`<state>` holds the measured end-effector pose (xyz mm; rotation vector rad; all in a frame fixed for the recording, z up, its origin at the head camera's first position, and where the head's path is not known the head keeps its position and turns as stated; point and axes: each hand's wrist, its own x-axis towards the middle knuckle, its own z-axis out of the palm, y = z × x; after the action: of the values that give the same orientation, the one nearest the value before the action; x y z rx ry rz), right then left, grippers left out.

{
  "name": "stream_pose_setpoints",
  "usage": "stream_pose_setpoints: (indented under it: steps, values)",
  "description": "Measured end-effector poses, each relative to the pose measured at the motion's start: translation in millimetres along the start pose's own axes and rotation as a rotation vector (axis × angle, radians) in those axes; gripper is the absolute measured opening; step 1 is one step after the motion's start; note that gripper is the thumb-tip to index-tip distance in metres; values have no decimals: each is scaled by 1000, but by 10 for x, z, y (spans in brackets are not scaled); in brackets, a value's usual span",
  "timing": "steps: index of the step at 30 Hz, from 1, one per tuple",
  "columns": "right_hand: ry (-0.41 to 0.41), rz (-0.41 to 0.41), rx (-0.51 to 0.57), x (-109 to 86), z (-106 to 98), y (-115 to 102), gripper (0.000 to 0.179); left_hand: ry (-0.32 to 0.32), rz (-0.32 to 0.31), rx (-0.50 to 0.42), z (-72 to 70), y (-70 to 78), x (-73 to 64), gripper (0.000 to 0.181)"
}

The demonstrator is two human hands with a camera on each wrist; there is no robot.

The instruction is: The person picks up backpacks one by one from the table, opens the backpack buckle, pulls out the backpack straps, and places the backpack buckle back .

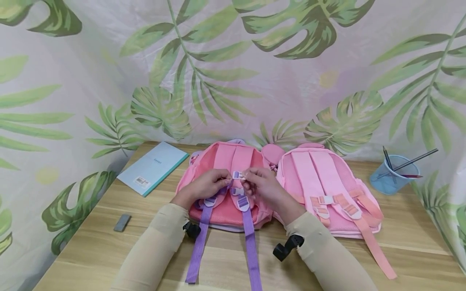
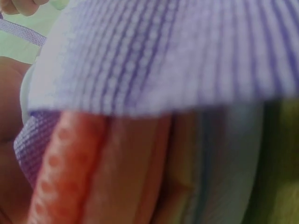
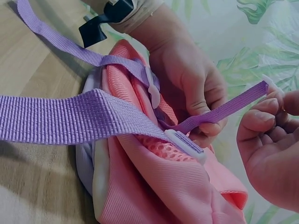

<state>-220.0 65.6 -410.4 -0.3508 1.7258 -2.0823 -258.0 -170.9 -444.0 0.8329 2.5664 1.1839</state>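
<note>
On camera I saw purple straps (image 1: 250, 242) on one pink backpack (image 1: 227, 214), peach straps (image 1: 375, 248) on another backpack (image 1: 313, 178). Green leaves (image 1: 313, 28) patterned the pale backdrop (image 1: 98, 24).

Pale leaf-printed backdrop (image 1: 284, 85) behind a light wood-grain table (image 1: 91, 258)

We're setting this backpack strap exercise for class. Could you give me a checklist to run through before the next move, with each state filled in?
1. Left hand pinching the thin purple webbing: ok.
2. Right hand holding the white buckle piece: ok.
3. Buckle fully clicked together: cannot tell; the right hand covers part of it.
4. Second backpack set well apart: not ok; it lies close beside.
5. Blue pencil cup upright, away from both hands: ok.
</note>
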Motion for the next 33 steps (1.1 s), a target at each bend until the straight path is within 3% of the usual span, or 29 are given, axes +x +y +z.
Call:
stream_pose_setpoints:
  steps: [8, 18, 24, 33]
  values:
    - [1, -40, -45, -11, -31, 7, 29, 5, -5, 1, 27, 20, 7, 14]
    - [-49, -17, 10, -51, -68, 5, 32, -2, -1, -4, 45, 38, 28, 15]
    - [-24, -13, -59, -38, -138, -20, 30, 16, -17, 8, 64, 54, 18, 13]
    - [39, 22, -165, -59, -248, -32, 28, 11, -72, -59, 31, -19, -56, 8]
